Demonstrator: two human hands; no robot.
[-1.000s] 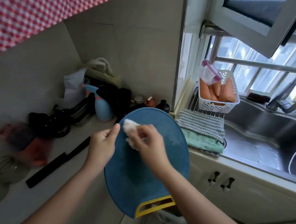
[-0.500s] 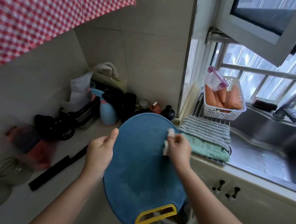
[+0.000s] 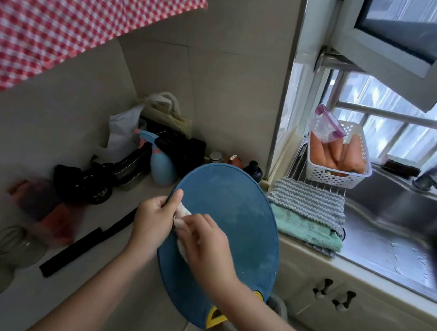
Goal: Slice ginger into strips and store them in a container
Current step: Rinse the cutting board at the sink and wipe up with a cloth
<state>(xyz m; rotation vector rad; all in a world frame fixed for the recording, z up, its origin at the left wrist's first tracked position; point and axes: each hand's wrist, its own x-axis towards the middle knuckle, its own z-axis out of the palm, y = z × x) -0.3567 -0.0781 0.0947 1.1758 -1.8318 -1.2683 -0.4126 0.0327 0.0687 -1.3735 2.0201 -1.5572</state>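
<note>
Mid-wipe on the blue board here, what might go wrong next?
The left hand grips the blue cutting board by one edge only; pressure from the right hand with the white wipe might twist it loose. The left forearm passes near the glass jars, so a wide elbow swing may knock them.

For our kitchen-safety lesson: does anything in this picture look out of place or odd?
The blue cutting board is tilted, not flat: the left hand holds its edge while the right hand presses a white cloth on it. A clear container lies tipped on the carrots in the basket.
</note>
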